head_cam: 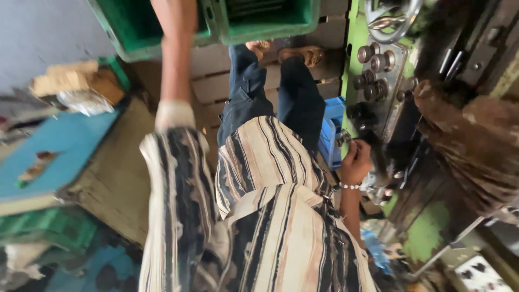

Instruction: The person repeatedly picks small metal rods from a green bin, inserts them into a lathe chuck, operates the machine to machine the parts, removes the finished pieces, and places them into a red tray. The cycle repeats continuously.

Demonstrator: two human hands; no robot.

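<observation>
Nearest to us hangs our loose shirt with black, cream and tan stripes (pixel 281 227), and below it our dark blue trousers (pixel 270 97) run down to sandalled feet (pixel 294 53) on a floor of grey wooden planks (pixel 216 81). Our right hand (pixel 356 161), a beaded band at the wrist, is closed around a small metal part (pixel 346 139) just beside the green-painted machine (pixel 359 38) on the right; the part is too blurred to make out further. Round metal knobs (pixel 373 65) stud the machine's grey panel, and a blue plastic crate (pixel 331 130) stands between our leg and its frame. Our left arm (pixel 175 59) stretches far down into a green plastic crate (pixel 135 24); the hand is cut off by the picture's edge, so we cannot tell how its fingers lie. A second green crate (pixel 270 19) sits just beside the first. To the left lie a flat blue board (pixel 59 146) and a worn wooden block (pixel 116 178). A rusty brown metal mass (pixel 476 140) fills the right.
</observation>
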